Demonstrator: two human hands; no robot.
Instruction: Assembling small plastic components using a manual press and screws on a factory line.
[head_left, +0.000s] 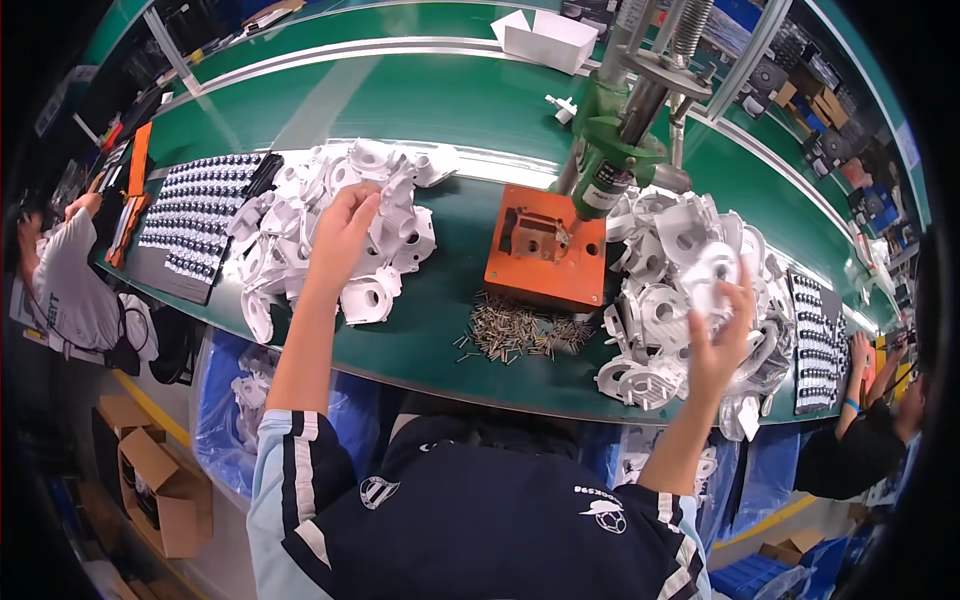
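My right hand (725, 330) is raised over the right-hand heap of white plastic housings (655, 260). At its fingertips is one white plastic housing (712, 272) with a round hole, slightly blurred. My left hand (348, 218) reaches into the left-hand heap of similar white housings (375, 295). Its fingers are curled together, and what they hold, if anything, cannot be made out. Between the heaps stands a green press (610, 165) above an orange block (550, 285) with a metal fixture (538, 238) on top. Small metal pins (515, 328) lie in a loose pile before the block.
Trays of small black-and-white parts lie at the far left (200, 220) and far right (815, 345) of the green bench. A white open box (545, 40) stands at the back. Blue-lined bins (225, 420) sit below the front edge. Other people work at both sides.
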